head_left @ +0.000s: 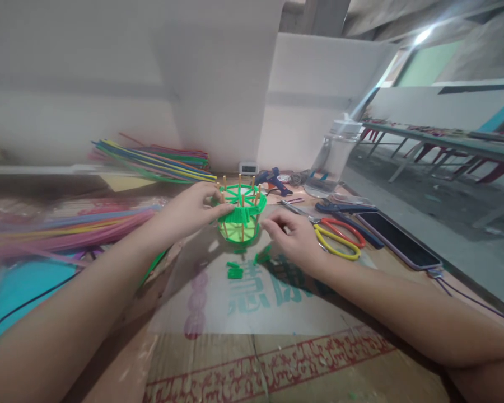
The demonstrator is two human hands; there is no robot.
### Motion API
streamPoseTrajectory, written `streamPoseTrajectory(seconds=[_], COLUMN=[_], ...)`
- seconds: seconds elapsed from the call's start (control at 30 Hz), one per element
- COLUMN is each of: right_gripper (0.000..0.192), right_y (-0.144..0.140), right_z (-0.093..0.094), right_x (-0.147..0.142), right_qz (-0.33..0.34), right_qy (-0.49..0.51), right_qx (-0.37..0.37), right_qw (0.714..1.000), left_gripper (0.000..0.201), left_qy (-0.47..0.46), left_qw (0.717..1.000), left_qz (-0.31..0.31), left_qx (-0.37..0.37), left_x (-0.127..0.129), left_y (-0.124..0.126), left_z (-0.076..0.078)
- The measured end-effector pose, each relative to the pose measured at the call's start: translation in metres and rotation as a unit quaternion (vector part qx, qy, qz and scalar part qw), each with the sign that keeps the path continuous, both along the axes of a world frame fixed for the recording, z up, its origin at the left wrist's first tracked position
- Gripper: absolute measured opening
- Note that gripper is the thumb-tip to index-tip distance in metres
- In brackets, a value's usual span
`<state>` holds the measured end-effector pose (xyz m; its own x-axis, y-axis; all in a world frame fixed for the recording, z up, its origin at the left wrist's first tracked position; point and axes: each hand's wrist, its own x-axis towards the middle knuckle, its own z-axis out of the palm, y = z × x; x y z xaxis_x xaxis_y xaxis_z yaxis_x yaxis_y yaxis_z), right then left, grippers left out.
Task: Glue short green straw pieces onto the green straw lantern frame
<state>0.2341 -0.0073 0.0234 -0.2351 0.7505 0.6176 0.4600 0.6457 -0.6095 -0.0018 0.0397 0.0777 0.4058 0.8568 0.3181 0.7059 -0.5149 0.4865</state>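
The small green basket [241, 215] on the cardboard [277, 313] looks light and flimsy, best gripped at its rim, where the left hand [189, 210] pinches it while the right hand [296, 238], fingers loosely curled, rests beside.

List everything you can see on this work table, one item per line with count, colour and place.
small basket of green plastic strips woven on wooden sticks: one, green and tan, centre of the table, between both hands
cut green strip scraps: a few, green, on the sheet in front of the basket
long plastic strips: a bundle, mixed colours, back left
pink and purple strips: a blurred pile, left
scissors: one, red and yellow handles, right of the basket
dark smartphone: one, right, cable attached
blue glue gun: one, behind the basket
clear plastic jar: one, back right
printed cardboard sheet: one, brown with red and green print, under everything
left hand: on the basket rim
right hand: beside the basket, fingers bent
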Motion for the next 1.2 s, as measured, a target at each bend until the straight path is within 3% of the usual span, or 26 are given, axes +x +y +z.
streamPoseTrajectory(seconds=[0.1,0.17,0.23,0.33,0.6,0.83,0.97,1.1,1.2], right_gripper=[0.039,0.045,0.048,0.044,0.043,0.040,0.036,0.031,0.020], right_y=[-0.002,-0.002,-0.001,-0.003,0.000,-0.002,-0.004,-0.001,0.001], right_z=[-0.006,-0.008,-0.008,-0.006,-0.008,-0.006,-0.005,0.005,0.016], right_x=[-0.011,-0.017,-0.021,-0.023,-0.025,-0.032,-0.029,-0.015,-0.004], right_qz=[0.036,0.064,0.082,0.104,0.128,0.107,0.056,0.038,0.035], right_qy=[0.122,0.217,0.288,0.331,0.334,0.369,0.355,0.296,0.248], right_qx=[-0.259,-0.327,-0.351,-0.364,-0.364,-0.379,-0.336,-0.217,-0.149], right_qw=[0.958,0.917,0.887,0.864,0.860,0.842,0.871,0.929,0.957], left_gripper=[0.041,0.043,0.044,0.041,0.019,0.023,0.023,0.025,0.030], left_qy=[-0.009,-0.012,-0.005,0.012,0.038,0.105,0.117,0.125,0.129], left_qw=[1.000,1.000,1.000,0.999,0.969,0.957,0.954,0.949,0.944], left_qz=[0.002,0.003,0.007,0.016,0.029,0.015,-0.003,-0.035,-0.049], left_qx=[0.005,0.007,0.007,0.026,0.242,0.269,0.277,0.286,0.298], left_x=[0.000,0.001,0.002,0.003,0.007,0.012,0.011,0.012,0.012], left_y=[-0.001,-0.001,-0.002,-0.005,-0.023,-0.024,-0.022,-0.022,-0.020], left_z=[-0.002,-0.003,-0.005,-0.005,0.008,0.001,-0.001,-0.002,-0.005])
